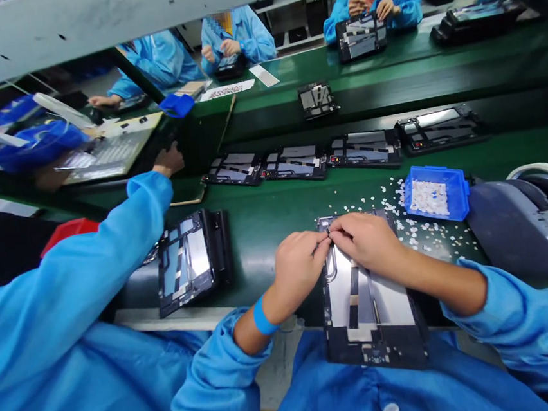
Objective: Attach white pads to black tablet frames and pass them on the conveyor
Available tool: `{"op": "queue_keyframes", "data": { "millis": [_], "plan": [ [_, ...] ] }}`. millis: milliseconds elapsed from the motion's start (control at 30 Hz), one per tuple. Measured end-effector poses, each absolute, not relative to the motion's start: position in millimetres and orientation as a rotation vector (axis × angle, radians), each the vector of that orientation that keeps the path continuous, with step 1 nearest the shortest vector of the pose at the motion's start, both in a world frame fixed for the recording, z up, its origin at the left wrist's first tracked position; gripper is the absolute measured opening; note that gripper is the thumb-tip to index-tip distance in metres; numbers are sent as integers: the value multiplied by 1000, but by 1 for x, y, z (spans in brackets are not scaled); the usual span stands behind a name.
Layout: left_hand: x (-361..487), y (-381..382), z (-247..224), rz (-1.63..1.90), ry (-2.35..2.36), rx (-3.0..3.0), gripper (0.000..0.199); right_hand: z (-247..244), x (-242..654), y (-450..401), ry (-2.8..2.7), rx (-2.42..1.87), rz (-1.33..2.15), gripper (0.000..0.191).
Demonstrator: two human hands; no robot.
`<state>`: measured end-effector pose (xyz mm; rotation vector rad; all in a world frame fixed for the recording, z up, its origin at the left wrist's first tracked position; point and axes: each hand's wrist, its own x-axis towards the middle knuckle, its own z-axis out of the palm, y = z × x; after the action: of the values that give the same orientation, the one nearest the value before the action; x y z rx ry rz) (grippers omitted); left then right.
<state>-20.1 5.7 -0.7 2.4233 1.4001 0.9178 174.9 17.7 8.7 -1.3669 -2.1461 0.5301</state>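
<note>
Your left hand [299, 261] and right hand [369, 241] pinch a small dark piece [327, 232] on the uncovered device [391, 304], so work at that corner looks unfinished.

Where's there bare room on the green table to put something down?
Bare green table shows between the stacked devices and the left hand, on the near side of the device row. It's crowded right of the worked-on device: scattered white bits, the blue bin and the tape dispenser.
</note>
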Motion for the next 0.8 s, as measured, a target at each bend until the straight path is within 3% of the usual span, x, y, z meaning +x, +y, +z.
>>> {"op": "queue_keyframes", "data": {
  "millis": [333,433,533,633,800],
  "plan": [
    [-16,13,3,902,1438,1890,11,25,203,29,-1994,-1544,401,11],
    [-19,20,0,911,1338,1536,8,33,272,30,-1956,-1916,136,11],
    [-19,27,-6,954,1244,1302,13,34,331,26,-1966,-2380,14,28],
    [-15,29,-11,998,1240,1241,18,30,324,13,-2036,-2157,17,20],
    [-8,24,-7,1008,1287,1335,15,25,215,1,-2229,-1495,332,17]
  ]
}}
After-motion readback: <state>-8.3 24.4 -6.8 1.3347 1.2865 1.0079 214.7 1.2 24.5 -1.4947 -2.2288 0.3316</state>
